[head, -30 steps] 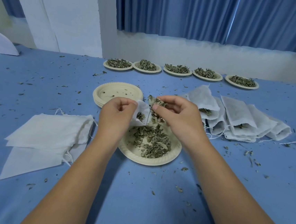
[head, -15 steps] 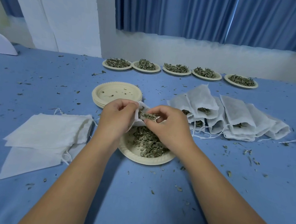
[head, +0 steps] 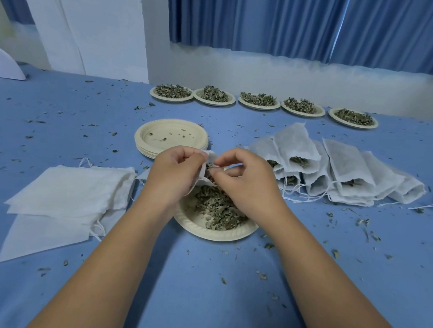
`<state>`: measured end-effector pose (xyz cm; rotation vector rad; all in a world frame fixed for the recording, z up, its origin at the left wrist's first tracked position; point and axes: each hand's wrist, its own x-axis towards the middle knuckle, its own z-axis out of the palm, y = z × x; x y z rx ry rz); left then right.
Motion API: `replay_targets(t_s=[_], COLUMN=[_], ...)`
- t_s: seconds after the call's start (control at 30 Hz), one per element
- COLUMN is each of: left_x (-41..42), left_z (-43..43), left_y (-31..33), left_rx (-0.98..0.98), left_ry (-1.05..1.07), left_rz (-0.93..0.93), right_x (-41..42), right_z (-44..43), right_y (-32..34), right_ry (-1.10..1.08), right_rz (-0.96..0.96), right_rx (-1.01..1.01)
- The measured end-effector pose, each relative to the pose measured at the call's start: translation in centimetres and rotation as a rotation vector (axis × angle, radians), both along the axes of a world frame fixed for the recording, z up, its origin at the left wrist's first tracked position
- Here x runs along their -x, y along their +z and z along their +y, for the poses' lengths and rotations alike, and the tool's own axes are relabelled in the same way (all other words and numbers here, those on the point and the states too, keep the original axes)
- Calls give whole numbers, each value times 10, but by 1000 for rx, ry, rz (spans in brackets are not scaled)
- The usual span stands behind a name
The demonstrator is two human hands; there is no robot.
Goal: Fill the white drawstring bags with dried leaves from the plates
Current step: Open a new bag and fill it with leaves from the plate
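Observation:
A cream paper plate (head: 193,225) with dried leaves (head: 218,211) lies on the blue table just in front of me. Above its far edge my left hand (head: 174,175) grips the rim of a small white drawstring bag (head: 209,159) and holds its mouth open. My right hand (head: 245,182) is at the bag's mouth, its fingertips pinching dried leaves and the bag's edge. Most of the bag is hidden behind my hands.
Flat white bags (head: 69,200) are stacked at the left. Several filled bags (head: 341,173) lie in a row at the right. A stack of emptied plates (head: 171,138) sits behind my hands. Several leaf-filled plates (head: 259,102) line the table's far edge. Leaf crumbs are scattered around.
My right hand carried a pinch of leaves from above the plate down into the bag's mouth and moved close to my left hand.

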<state>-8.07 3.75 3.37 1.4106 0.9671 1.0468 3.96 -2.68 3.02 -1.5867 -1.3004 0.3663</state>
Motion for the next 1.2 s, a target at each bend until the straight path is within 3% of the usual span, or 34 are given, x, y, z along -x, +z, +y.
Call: replay_targets(t_s=[0.27, 0.7, 0.87, 1.03, 1.2], left_x=[-1, 5, 5, -1, 0], left_z=[-7, -3, -3, -14, -11], left_y=[1, 7, 7, 6, 7], left_rx=[1, 42, 30, -14, -11], left_ry=[-145, 1, -11, -170, -93], left_rz=[60, -49, -32, 46, 13], right_x=[2, -9, -11, 5, 7], right_z=[1, -5, -5, 0, 1], right_y=[-5, 12, 11, -1, -2], right_ry=[-33, 24, -48, -98, -64], right_rz=[5, 235, 105, 29, 170], right_rx=[12, 23, 3, -29, -44])
